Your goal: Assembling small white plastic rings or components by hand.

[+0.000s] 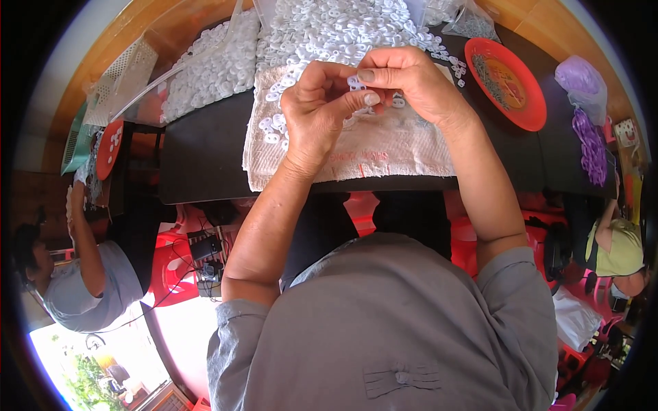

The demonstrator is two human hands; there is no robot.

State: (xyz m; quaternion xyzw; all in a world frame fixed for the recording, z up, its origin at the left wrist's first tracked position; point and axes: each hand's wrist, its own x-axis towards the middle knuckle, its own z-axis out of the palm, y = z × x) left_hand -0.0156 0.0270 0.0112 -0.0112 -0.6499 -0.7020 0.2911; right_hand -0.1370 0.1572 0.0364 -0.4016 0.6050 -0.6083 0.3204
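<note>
Above the folded cream cloth (418, 157), my two hands meet at one small white plastic piece (355, 83) with holes in it. My left hand (317, 106) pinches this piece between thumb and fingers. The thumb and fingertips of my right hand (415, 79) are closed together at the piece's right side; whether they grip a tiny part as well is hidden. Several similar loose white pieces (273, 130) lie on the cloth beside my left wrist. A large heap of white pieces (329, 34) spreads behind my hands.
A red oval plate (528, 120) with small grey metal bits stands at the right on the dark table (205, 161). A clear bin (147, 103) of white pieces is at the left. Purple strands (591, 147) hang at the far right. Other people sit at both sides.
</note>
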